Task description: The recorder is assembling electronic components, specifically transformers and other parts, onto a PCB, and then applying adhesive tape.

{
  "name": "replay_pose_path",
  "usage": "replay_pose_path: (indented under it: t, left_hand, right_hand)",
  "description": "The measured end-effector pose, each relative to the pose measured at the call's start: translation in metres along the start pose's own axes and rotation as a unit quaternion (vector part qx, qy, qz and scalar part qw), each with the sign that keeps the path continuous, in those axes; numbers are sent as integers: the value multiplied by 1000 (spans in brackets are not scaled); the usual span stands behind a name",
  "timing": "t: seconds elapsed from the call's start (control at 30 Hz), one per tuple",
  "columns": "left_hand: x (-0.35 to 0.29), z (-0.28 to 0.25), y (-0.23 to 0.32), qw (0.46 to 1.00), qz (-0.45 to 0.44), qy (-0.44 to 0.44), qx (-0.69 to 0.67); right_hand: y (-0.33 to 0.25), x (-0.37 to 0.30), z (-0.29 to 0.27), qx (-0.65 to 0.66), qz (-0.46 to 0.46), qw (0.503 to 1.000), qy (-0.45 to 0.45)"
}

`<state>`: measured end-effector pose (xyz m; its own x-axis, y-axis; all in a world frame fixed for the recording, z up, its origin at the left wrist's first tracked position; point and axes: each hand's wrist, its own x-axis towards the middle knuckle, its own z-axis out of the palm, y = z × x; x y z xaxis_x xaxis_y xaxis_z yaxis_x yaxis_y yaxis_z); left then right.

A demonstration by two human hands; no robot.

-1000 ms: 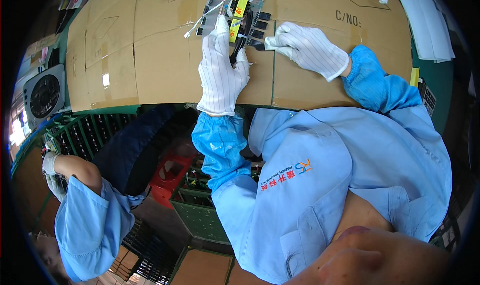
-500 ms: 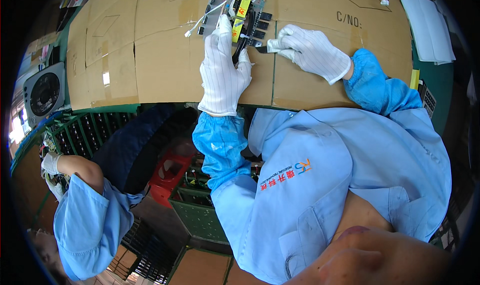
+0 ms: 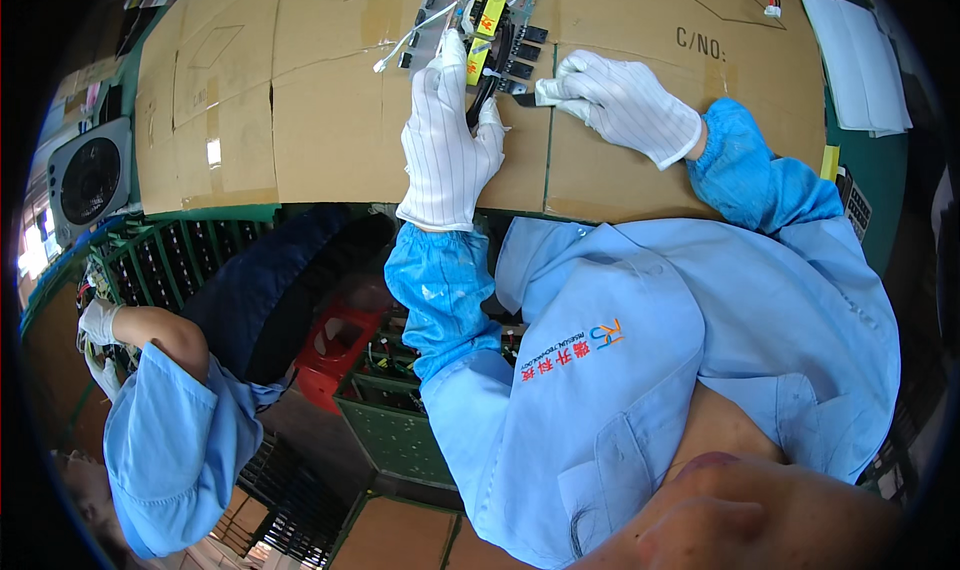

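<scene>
A circuit board (image 3: pixel 428 38) lies on the cardboard at the top middle. It carries yellow-labelled transformers (image 3: pixel 491 15), a row of black components (image 3: pixel 522 69) along its right edge, and white wires (image 3: pixel 405 44) looping off to the left. My left hand (image 3: pixel 447 145), in a white striped glove, grips the board's near end, with thumb and fingers around a bundle of black cables (image 3: pixel 480 102). In my gloved right hand (image 3: pixel 622 105), the fingers pinch a small tool with a dark flat tip (image 3: pixel 525 99). That tip is at the board's near right corner; whether it touches cannot be made out.
Flattened cardboard (image 3: pixel 340 155) covers the table. Connectors with red and black leads (image 3: pixel 771 2) lie at the far side, folded white sheets (image 3: pixel 850 60) at the right. A fan (image 3: pixel 90 180) stands left. A co-worker's gloved hand (image 3: pixel 98 322) and green crates (image 3: pixel 395 435) are below.
</scene>
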<state>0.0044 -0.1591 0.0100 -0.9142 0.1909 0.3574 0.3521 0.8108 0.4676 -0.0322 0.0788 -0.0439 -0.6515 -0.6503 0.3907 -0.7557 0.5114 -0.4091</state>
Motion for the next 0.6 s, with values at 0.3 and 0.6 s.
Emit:
replay_pose_path:
  t: [0.3, 0.6]
  left_hand:
    - [0, -2, 1, 1000, -14, -8, -16]
    - [1, -2, 0, 1000, -12, -10, -2]
  right_hand:
    - [-4, -2, -1, -6, 19, 1000, -22]
    - [1, 0, 1, -19, -14, 999, 26]
